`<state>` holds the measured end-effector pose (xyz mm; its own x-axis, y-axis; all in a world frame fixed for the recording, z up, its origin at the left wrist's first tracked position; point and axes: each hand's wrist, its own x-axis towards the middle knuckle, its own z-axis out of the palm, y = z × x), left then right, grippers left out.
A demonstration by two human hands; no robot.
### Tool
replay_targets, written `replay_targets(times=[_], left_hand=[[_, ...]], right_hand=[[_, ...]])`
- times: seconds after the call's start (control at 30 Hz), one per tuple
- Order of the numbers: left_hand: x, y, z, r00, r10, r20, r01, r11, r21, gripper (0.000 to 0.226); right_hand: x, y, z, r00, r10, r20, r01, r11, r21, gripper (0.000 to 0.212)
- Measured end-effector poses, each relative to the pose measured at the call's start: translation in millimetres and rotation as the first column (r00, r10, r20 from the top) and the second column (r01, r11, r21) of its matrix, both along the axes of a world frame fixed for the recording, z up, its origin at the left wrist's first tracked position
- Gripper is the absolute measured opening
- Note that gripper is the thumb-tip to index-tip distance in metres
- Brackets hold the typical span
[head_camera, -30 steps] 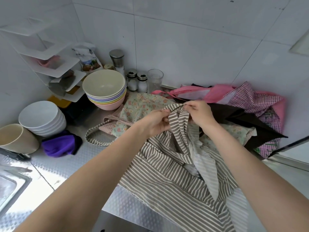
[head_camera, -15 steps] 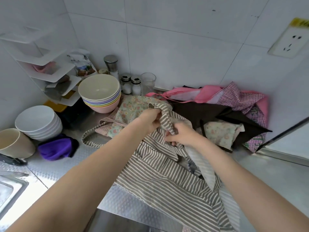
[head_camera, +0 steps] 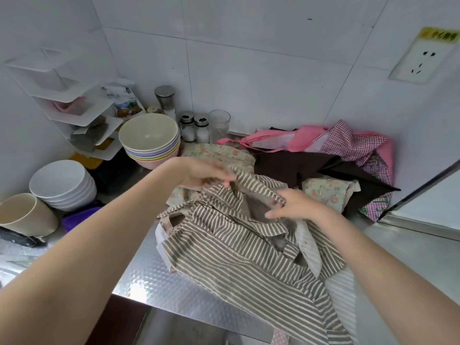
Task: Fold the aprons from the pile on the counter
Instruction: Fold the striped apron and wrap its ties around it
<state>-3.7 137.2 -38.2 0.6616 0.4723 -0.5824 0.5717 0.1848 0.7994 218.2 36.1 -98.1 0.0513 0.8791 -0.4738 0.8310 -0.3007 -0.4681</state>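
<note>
A brown-and-cream striped apron [head_camera: 239,255] lies crumpled on the steel counter [head_camera: 154,282], its lower part hanging over the front edge. My left hand [head_camera: 206,173] pinches one end of its striped strap near the top. My right hand [head_camera: 293,204] pinches the same strap a little lower and to the right. Behind them sits the pile: a floral apron [head_camera: 224,153], a dark brown one [head_camera: 298,165], a pink one [head_camera: 306,140] and a pink checked one [head_camera: 348,143]. A folded floral piece [head_camera: 328,190] lies beside my right hand.
Stacked pastel bowls [head_camera: 149,140], white bowls [head_camera: 62,183] and a beige cup [head_camera: 22,215] crowd the left. Shakers [head_camera: 194,128], a glass [head_camera: 219,123] and a white corner shelf [head_camera: 74,103] stand against the tiled wall. A purple cloth [head_camera: 79,216] lies by the bowls.
My right hand slid down and right along the striped strap, away from my left, which moved slightly left. The strap now stretches between both hands. The camera tilted up.
</note>
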Motion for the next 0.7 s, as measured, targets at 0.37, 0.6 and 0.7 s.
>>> replay_targets(times=[0.37, 0.6, 0.7], left_hand=[[12.3, 14.3, 3.6, 0.570, 0.776, 0.271, -0.538, 0.602, -0.591, 0.043], [5.6, 1.9, 23.4, 0.651, 0.619, 0.440, -0.456, 0.782, -0.425, 0.040], [11.6, -2.7, 23.6, 0.572, 0.615, 0.543, -0.469, 0.788, -0.399, 0.076]], right_hand=[[-19.2, -1.8, -12.4, 0.924, 0.091, 0.372, -0.096, 0.995, -0.005, 0.024], [-4.9, -7.3, -26.8, 0.975, -0.021, 0.223, 0.033, 0.998, -0.051, 0.037], [-6.2, 1.0, -16.4, 0.968, -0.176, -0.178, 0.169, 0.984, -0.053, 0.069]])
